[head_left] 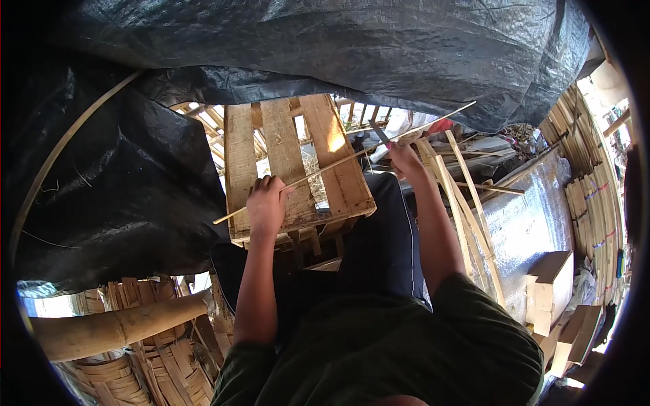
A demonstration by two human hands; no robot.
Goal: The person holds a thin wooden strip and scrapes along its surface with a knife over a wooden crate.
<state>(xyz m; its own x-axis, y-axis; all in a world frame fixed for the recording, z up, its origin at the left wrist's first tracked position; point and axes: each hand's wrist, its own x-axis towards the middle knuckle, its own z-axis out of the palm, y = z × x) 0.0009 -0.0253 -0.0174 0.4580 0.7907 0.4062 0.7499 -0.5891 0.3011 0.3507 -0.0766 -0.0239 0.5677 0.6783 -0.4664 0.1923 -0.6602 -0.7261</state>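
A long thin bamboo strip point(318, 173) runs slantwise over a slatted wooden crate point(279, 139), from low on the left to high on the right. My left hand point(267, 201) is closed around the strip near its lower end, above the crate's near left part. To the right of the crate, my right hand point(405, 161) is closed on the handle of a knife point(379, 132). The blade points up and to the left, close to the strip. The crate rests at my lap, between my dark-trousered legs.
Black plastic sheeting point(379, 51) hangs across the top and left. Several bamboo strips point(467, 203) lean at the right, beside a silvery sheet point(525, 220) and cardboard boxes point(550, 287). A thick bamboo pole point(122, 330) and woven bamboo point(115, 379) are at the lower left.
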